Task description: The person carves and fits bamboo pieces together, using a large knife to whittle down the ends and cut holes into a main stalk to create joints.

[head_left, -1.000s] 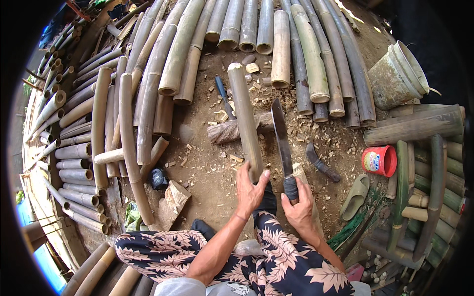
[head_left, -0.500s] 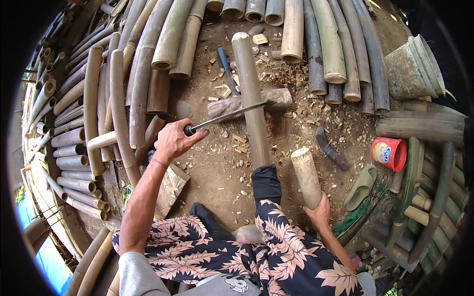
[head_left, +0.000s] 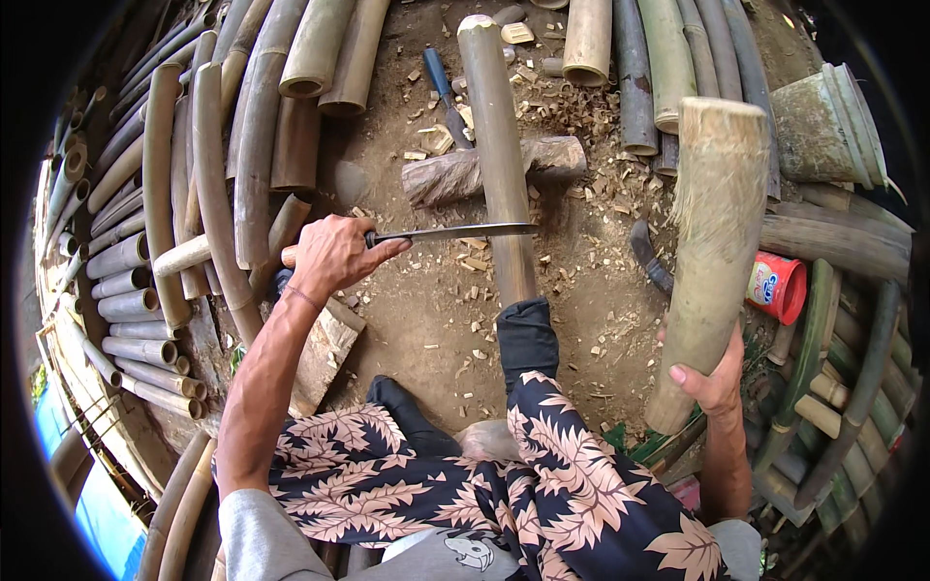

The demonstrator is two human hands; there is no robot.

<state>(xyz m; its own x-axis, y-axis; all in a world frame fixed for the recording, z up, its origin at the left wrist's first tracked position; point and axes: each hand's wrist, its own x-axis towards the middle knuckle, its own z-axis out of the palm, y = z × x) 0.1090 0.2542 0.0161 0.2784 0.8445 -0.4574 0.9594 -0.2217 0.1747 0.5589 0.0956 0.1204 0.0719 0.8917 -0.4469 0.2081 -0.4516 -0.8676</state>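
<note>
My left hand (head_left: 334,254) is closed round the handle of a long dark-bladed knife (head_left: 455,231). Its blade reaches across a bamboo pole (head_left: 500,136); whether it touches the pole is hard to tell. The pole's far part rests over a short rough log (head_left: 441,180), and its near end meets my dark-covered foot (head_left: 527,339). On the right, my right hand (head_left: 715,378) grips a thick, short bamboo club (head_left: 719,232) near its lower end. The club stands tilted, with a frayed, pale top end raised close to view.
Bamboo poles (head_left: 218,174) lie stacked at left and along the far side. A blue-handled tool (head_left: 438,73) and a curved blade (head_left: 647,254) lie among wood chips. At right are a red tub (head_left: 790,290), a dirty bucket (head_left: 823,126) and cut green bamboo (head_left: 804,358).
My right hand has lifted the bamboo club up and rightward, nearer the view. The knife has shifted down along the pole and turned level. The whole view has moved slightly.
</note>
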